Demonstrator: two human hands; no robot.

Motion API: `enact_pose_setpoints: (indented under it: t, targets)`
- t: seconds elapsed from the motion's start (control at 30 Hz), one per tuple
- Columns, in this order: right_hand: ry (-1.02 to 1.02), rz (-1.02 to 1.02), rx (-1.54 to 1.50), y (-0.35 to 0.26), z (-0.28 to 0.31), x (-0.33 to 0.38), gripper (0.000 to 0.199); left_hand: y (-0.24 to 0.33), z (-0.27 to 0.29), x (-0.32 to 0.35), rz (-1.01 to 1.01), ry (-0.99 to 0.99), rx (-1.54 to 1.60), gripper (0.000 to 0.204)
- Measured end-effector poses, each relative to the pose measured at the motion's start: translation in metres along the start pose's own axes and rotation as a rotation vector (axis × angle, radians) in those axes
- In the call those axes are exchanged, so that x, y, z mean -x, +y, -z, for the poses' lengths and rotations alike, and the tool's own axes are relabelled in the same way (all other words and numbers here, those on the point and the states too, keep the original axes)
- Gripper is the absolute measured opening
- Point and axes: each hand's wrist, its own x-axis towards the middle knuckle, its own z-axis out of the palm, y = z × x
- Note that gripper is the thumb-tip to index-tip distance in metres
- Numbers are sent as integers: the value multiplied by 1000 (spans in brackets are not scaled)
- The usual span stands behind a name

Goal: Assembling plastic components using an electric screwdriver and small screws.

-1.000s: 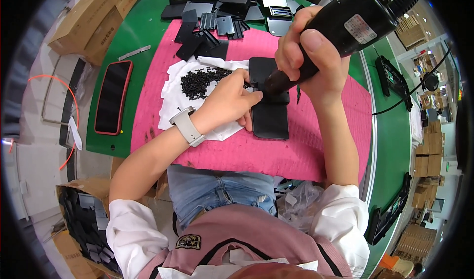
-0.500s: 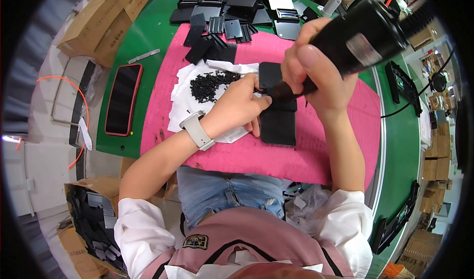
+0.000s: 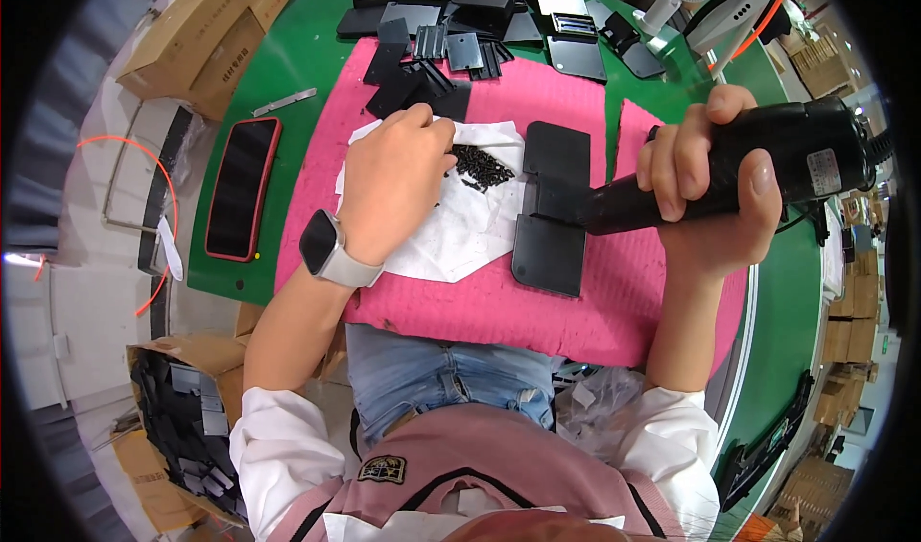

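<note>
Since the earlier frame, the left hand (image 3: 395, 182) has moved off the left edge of the two-plate assembly (image 3: 554, 200) to the small black screw-like pieces (image 3: 484, 168); the black power tool (image 3: 789, 134) has swung from above the assembly's middle toward its right. The assembly, the landmark here, rests on the pink mat (image 3: 614, 302), its two dark plates joined by a narrower middle. Left of it, the pieces lie heaped on a white cloth (image 3: 460, 245). The left fingers are bent, their tips largely hidden; whether they pinch a piece cannot be told. Right of the assembly, the right hand (image 3: 715, 177) has its fingers wrapped around the tool, whose tip points at the assembly's middle; contact there cannot be made out. The step appears to be picking out a piece. Good practice would be to draw a single one from the heap's edge and hold the tool's tip clear of the plates, since the assembly, unsteadied by the left hand, could slide if nudged.
</note>
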Motion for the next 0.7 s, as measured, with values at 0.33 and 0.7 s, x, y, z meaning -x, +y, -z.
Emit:
enact_pose_setpoints:
  t: [0.33, 0.7]
  targets:
    - [6, 65, -36, -4, 3, -1, 43, 2, 1, -4, 34, 113, 205, 7]
    - [-8, 194, -286, -9, 5, 3, 46, 32, 4, 1, 253, -345, 1215, 10]
